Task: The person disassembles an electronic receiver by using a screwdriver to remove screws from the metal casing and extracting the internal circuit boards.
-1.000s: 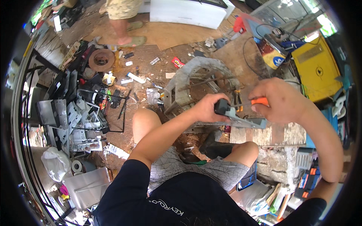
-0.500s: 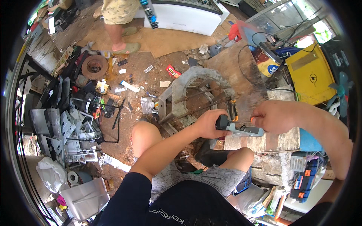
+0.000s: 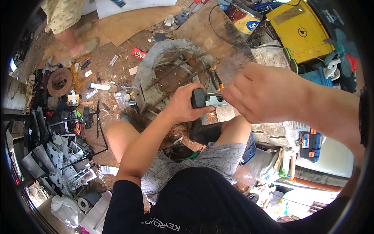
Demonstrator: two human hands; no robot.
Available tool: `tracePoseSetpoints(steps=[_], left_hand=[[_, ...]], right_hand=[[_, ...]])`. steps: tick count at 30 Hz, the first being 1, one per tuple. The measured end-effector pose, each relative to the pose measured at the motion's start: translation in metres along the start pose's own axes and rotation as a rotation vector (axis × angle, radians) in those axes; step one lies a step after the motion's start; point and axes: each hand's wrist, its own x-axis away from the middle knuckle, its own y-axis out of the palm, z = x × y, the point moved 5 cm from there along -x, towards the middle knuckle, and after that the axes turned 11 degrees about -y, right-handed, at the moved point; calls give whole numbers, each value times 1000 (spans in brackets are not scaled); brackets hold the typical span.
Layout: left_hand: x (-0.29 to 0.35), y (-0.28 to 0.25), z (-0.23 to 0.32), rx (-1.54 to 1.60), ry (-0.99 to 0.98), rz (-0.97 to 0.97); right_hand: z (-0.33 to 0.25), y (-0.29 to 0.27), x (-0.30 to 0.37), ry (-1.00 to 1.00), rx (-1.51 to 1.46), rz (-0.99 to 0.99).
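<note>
My left hand (image 3: 185, 102) grips a small device with a black block (image 3: 199, 98) at one end and a silver metal body. Its fingers wrap the black end. My right hand (image 3: 255, 93) is closed at the other side, around a screwdriver whose thin shaft (image 3: 214, 94) points at the black block. The fist hides the handle and part of the metal body. Just beyond the hands, pliers (image 3: 215, 78) with orange and black handles rest at the edge of a round grey ring stand (image 3: 150, 64).
A scuffed wooden board (image 3: 218, 43) lies beyond the stand, with a yellow case (image 3: 300, 31) and green fan blades (image 3: 339, 48) to the right. Scrap metal parts (image 3: 54, 156) pile up on the left. Another person's leg (image 3: 70, 41) stands at the far left.
The view has shifted, so the surroundings sit further left and higher. My right hand has come nearer the black block and now covers more of the metal body. The left hand keeps its grip.
</note>
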Motion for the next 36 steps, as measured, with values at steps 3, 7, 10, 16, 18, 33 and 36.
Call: tracePoseSetpoints(steps=[3, 7, 10, 16, 18, 33, 36], left_hand=[[-3, 6, 2, 34, 30, -9], [0, 5, 3, -15, 22, -14], [-1, 5, 3, -24, 44, -17], [5, 7, 2, -47, 82, -5], [7, 4, 4, -68, 85, 12], [-1, 5, 5, -37, 69, 15], [0, -1, -1, -7, 26, -10]], right_hand=[[6, -5, 7, 228, -265, 158], [26, 6, 18, 708, -1073, 71], [38, 14, 21, 856, -1439, -165], [38, 7, 10, 731, -1220, -320], [28, 2, 8, 540, -926, -275], [35, -9, 23, 746, -954, -114], [40, -2, 18, 606, -820, 13]])
